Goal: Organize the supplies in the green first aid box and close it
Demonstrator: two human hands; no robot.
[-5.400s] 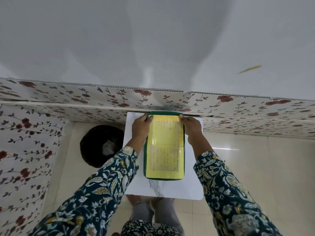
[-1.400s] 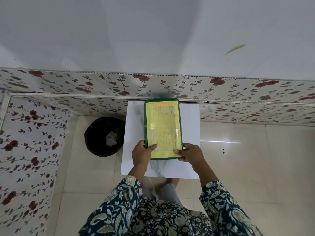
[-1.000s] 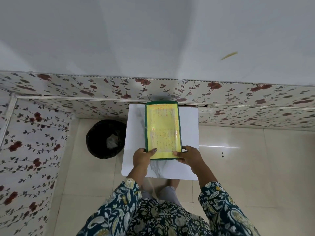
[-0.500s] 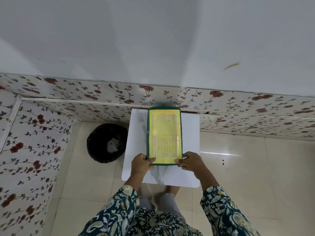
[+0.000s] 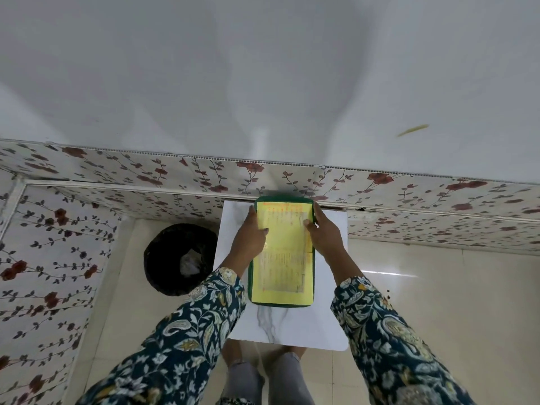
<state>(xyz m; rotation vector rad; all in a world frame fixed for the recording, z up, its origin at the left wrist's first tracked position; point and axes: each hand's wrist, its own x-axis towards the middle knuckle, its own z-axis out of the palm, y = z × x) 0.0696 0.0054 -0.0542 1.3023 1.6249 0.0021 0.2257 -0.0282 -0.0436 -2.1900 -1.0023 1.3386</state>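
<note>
The green first aid box (image 5: 281, 304) lies shut on a small white marble-patterned table (image 5: 287, 325), its lid covered by a yellow printed label. The far end of the box reaches the floral wall. My left hand (image 5: 252, 235) rests on the box's left side near the far end, thumb on the yellow label. On the opposite edge my right hand (image 5: 323, 232) grips at about the same height, thumb on the lid. The contents are hidden under the lid.
A black bin (image 5: 179, 258) with crumpled paper stands on the tiled floor left of the table. A floral-papered wall (image 5: 146, 173) runs behind and to the left. My legs are under the table's near edge.
Both hands have slid from the box's near end up to its far end, along its two sides. The box still lies shut on the table.
</note>
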